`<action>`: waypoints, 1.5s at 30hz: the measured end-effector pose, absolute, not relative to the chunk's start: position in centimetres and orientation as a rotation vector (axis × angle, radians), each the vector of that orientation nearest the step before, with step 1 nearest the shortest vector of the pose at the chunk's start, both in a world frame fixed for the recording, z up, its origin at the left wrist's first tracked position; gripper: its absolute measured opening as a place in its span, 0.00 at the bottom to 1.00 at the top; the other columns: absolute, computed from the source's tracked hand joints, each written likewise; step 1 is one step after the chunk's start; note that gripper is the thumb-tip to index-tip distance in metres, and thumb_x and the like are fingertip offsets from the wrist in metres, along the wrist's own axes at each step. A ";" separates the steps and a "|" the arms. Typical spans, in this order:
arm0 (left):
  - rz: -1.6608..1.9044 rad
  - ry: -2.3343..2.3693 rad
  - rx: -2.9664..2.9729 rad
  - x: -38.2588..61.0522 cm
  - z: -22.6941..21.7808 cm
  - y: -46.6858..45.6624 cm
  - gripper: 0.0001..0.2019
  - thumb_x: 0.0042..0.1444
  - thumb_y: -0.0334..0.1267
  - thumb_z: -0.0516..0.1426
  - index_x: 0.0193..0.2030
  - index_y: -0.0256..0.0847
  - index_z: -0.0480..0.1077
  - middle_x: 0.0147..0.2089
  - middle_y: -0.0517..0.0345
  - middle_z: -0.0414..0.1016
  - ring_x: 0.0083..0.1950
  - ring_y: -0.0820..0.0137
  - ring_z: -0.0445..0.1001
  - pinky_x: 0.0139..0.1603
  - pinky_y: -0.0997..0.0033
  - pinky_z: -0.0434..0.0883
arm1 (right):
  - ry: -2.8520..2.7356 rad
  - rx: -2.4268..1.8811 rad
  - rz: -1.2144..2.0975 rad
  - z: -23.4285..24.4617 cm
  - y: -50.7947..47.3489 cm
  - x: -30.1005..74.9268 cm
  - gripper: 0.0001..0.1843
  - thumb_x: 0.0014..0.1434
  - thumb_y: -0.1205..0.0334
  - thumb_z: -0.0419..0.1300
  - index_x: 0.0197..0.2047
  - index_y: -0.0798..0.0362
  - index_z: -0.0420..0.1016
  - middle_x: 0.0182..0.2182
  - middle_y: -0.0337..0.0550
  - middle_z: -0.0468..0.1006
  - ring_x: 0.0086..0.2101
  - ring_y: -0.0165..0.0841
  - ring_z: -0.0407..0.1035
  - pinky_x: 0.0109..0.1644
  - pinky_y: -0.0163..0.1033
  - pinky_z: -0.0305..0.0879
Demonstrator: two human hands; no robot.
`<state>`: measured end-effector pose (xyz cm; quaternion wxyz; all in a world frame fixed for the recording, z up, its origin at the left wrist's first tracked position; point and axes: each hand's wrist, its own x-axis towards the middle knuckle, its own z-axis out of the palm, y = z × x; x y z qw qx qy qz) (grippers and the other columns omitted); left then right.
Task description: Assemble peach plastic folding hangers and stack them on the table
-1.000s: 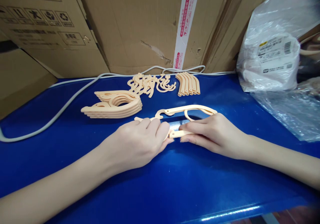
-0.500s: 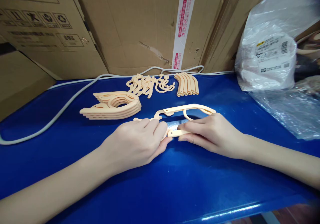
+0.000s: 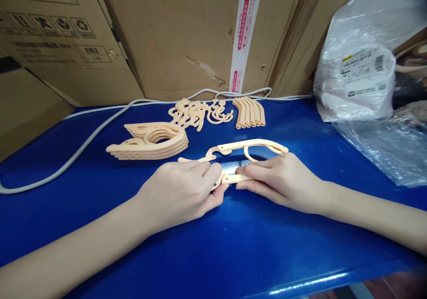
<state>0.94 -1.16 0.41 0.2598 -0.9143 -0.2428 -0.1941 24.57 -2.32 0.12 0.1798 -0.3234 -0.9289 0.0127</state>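
Observation:
My left hand (image 3: 187,187) is closed on a cream plastic hanger hook piece (image 3: 218,182), most of it hidden by the fingers. Between thumb and fingers, my right hand (image 3: 278,181) grips a cream hanger arm (image 3: 233,178); its end with a small hole meets the hook piece. Just behind both hands lies a partly joined hanger (image 3: 248,144), with a hook and a long arm. Further back are a stack of hanger arms with round loops (image 3: 151,145), a heap of loose hooks (image 3: 190,112) and a row of slim curved arms (image 3: 250,112).
Cardboard boxes (image 3: 187,32) stand along the back of the blue table (image 3: 213,254). A white cable (image 3: 96,134) runs along the left and rear. Clear plastic bags (image 3: 360,81), one with a label, lie at the right.
The left thumb and fingers have shifted slightly, so more of the hook piece shows. The hanger arm's end has moved a little to the left.

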 end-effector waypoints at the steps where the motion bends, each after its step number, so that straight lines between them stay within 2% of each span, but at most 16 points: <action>1: -0.531 -0.659 -2.480 0.9 0.4 -1.2 0.14 0.63 0.37 0.51 0.25 0.41 0.64 0.20 0.62 0.67 0.19 0.70 0.67 0.21 0.70 0.56 | -2.626 -0.913 0.039 0.1 -2.3 24.6 0.17 0.72 0.56 0.48 0.39 0.54 0.74 0.27 0.38 0.77 0.23 0.27 0.71 0.28 0.33 0.55; 16: -0.621 -0.667 -2.531 1.0 0.2 -1.1 0.17 0.66 0.36 0.48 0.24 0.42 0.63 0.19 0.64 0.66 0.19 0.72 0.67 0.22 0.69 0.58 | -2.626 -0.913 0.099 0.1 -2.3 24.6 0.17 0.72 0.56 0.48 0.39 0.53 0.74 0.28 0.38 0.77 0.24 0.27 0.70 0.27 0.33 0.55; 24: -0.604 -0.659 -2.531 0.9 0.4 -1.1 0.18 0.67 0.37 0.47 0.24 0.42 0.62 0.18 0.64 0.64 0.18 0.72 0.66 0.21 0.69 0.56 | -2.629 -0.842 0.005 0.2 -1.9 24.5 0.18 0.73 0.56 0.47 0.38 0.54 0.74 0.27 0.38 0.78 0.24 0.27 0.70 0.27 0.33 0.55; 29: -0.581 -0.638 -2.604 0.7 0.2 -0.9 0.17 0.67 0.37 0.47 0.26 0.42 0.61 0.19 0.65 0.65 0.19 0.72 0.68 0.21 0.68 0.56 | -2.630 -0.822 -0.005 0.2 -1.9 24.8 0.16 0.72 0.56 0.49 0.41 0.54 0.75 0.30 0.38 0.80 0.26 0.28 0.72 0.29 0.34 0.57; 34: -0.537 -0.540 -2.743 0.4 0.2 -0.9 0.17 0.69 0.38 0.45 0.27 0.42 0.60 0.21 0.66 0.65 0.21 0.74 0.69 0.21 0.68 0.55 | -2.706 -0.743 -0.103 0.2 -1.8 25.0 0.19 0.72 0.54 0.48 0.44 0.55 0.77 0.29 0.38 0.80 0.25 0.28 0.72 0.29 0.35 0.59; 38: -0.541 -0.601 -2.642 0.7 0.4 -1.2 0.18 0.70 0.37 0.44 0.27 0.42 0.60 0.20 0.65 0.64 0.20 0.72 0.68 0.22 0.68 0.55 | -2.679 -0.771 -0.147 0.3 -1.7 25.0 0.19 0.73 0.54 0.47 0.42 0.53 0.76 0.29 0.38 0.81 0.24 0.27 0.72 0.29 0.34 0.60; 45: -0.569 -0.668 -2.534 1.0 0.5 -1.5 0.17 0.69 0.36 0.45 0.27 0.42 0.62 0.20 0.63 0.65 0.20 0.71 0.69 0.22 0.69 0.56 | -2.630 -0.805 -0.191 0.4 -1.8 25.1 0.17 0.72 0.55 0.49 0.47 0.54 0.76 0.37 0.40 0.84 0.30 0.30 0.77 0.33 0.35 0.66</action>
